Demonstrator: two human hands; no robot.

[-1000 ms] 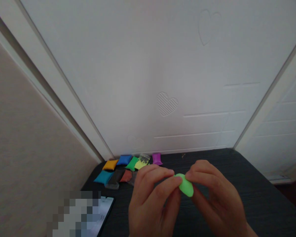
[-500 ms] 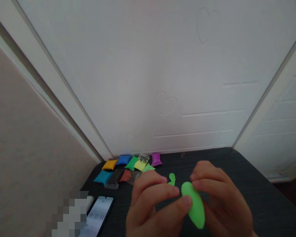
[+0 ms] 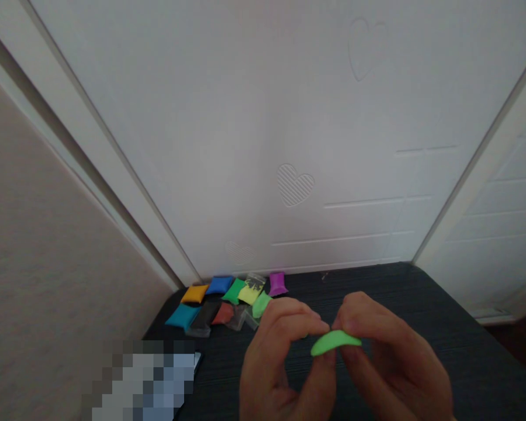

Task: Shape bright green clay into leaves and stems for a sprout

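A flattened piece of light green modelling clay (image 3: 335, 340) is held edge-on above the dark table, slightly arched. My left hand (image 3: 284, 356) pinches it from the left, thumb below and fingers above. From the right, my right hand (image 3: 388, 356) pinches the same piece between thumb and index finger. Just beyond my left hand lies a light green clay packet (image 3: 261, 304), partly covered by the knuckles.
Several small packets lie at the back left of the dark table (image 3: 421, 304), among them a purple packet (image 3: 277, 283), a blue packet (image 3: 220, 285) and a teal packet (image 3: 183, 316). A phone (image 3: 197, 359), mostly pixelated, lies front left. A white panel (image 3: 245, 117) rises behind.
The green clay has turned from upright and broad-side to nearly level and edge-on. My left hand has moved right and now pinches it too. The small green piece behind has become hidden.
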